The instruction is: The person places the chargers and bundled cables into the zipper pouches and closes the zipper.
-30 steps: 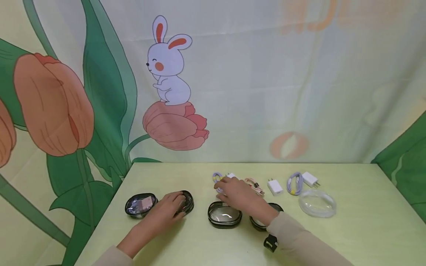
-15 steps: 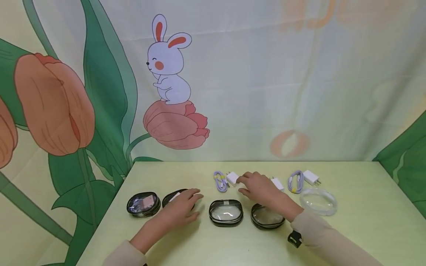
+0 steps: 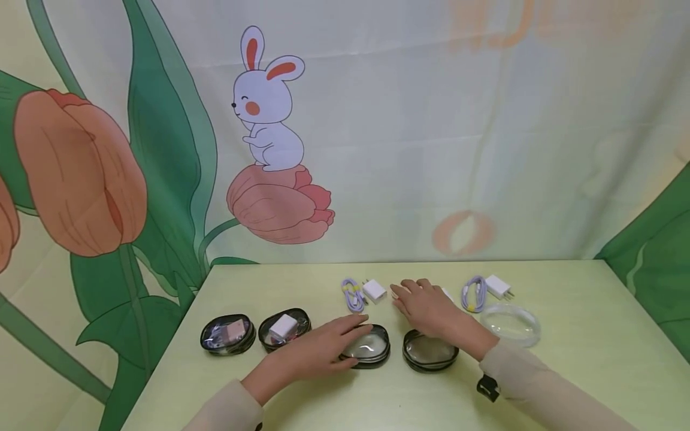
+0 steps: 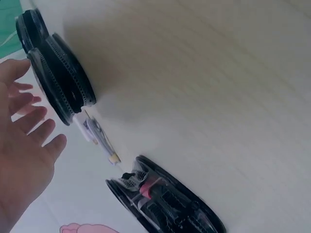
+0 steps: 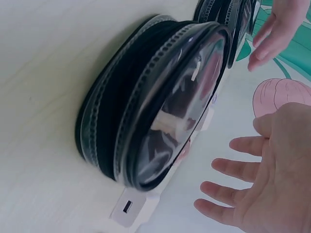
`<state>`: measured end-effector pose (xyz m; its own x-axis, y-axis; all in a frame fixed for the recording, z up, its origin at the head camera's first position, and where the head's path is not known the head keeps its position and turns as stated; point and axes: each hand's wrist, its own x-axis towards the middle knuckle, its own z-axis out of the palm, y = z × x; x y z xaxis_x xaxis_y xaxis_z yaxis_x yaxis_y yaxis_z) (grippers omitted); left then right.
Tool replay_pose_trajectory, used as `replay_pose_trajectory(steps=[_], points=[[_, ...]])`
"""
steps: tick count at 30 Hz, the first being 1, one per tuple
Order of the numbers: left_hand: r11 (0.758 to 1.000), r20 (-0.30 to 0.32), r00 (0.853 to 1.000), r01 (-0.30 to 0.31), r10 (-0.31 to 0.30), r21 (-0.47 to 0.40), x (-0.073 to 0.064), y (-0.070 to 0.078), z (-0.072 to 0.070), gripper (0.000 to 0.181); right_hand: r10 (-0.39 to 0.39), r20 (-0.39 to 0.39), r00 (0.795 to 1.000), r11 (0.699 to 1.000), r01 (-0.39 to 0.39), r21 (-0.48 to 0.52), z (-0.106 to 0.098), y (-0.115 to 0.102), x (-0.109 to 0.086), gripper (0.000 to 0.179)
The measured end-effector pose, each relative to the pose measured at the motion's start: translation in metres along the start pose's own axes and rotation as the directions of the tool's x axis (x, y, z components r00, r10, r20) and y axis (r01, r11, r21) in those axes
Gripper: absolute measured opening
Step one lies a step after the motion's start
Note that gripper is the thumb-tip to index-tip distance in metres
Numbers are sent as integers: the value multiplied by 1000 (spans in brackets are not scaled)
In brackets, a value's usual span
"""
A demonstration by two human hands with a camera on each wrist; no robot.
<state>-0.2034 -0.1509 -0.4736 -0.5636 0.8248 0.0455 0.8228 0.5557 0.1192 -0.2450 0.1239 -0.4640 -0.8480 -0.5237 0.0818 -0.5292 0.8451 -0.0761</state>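
Note:
My left hand is over the near-left part of a clear zip pouch with black trim. Its fingers are spread with nothing between them, as the left wrist view also shows. My right hand hovers behind another such pouch, over the pink cable, which it hides. In the right wrist view its fingers are loosely spread, apart from the pouch. A white charger peeks out beside that hand. Left of it lie a coiled purple cable and a white charger.
Two filled pouches stand at the left: one with a pink item inside, one with a white charger. At the right lie a second purple cable, another charger and a clear oval case.
My left hand has left the second pouch and moved right to the third. My right hand has left the left purple cable and charger and moved right to the pink cable.

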Motion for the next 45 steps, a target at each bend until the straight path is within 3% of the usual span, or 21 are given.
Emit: replay_pose_trajectory(steps=[4,8,13,20,23,26,30,32,35,40,45], points=[[1000,67,998,-10,8,24,3,0,4,57,-9,10,1000,999,10,-35,-3,3,-2,42],[998,90,996,9,-14,57,5,1,6,55,-26,10,1000,997,26,-66,-7,7,-3,46],[989,69,992,94,-102,113,7,4,3,57,-46,-6,999,996,45,-82,-9,10,-3,46],[976,45,977,208,-210,60,8,6,4,69,-160,-48,986,987,160,-7,-10,14,2,43],[979,28,979,201,-203,42,6,5,6,74,-231,-64,971,973,231,3,-7,17,6,41],[987,37,987,157,-159,40,5,4,6,76,-272,-76,959,962,272,-13,-2,20,8,42],[998,107,993,50,-54,42,3,2,4,75,-303,-88,949,952,299,-60,2,25,12,46],[999,149,989,-5,0,33,2,2,2,76,-306,-79,949,951,300,-77,3,27,14,49],[999,196,980,-40,36,19,1,2,2,79,-285,-44,957,957,282,-60,3,30,15,54],[996,201,979,-7,-12,94,3,4,1,75,-268,10,963,963,269,-29,1,34,18,54],[984,128,986,85,-105,156,9,7,-1,67,-285,44,958,956,287,-59,4,39,23,53]])
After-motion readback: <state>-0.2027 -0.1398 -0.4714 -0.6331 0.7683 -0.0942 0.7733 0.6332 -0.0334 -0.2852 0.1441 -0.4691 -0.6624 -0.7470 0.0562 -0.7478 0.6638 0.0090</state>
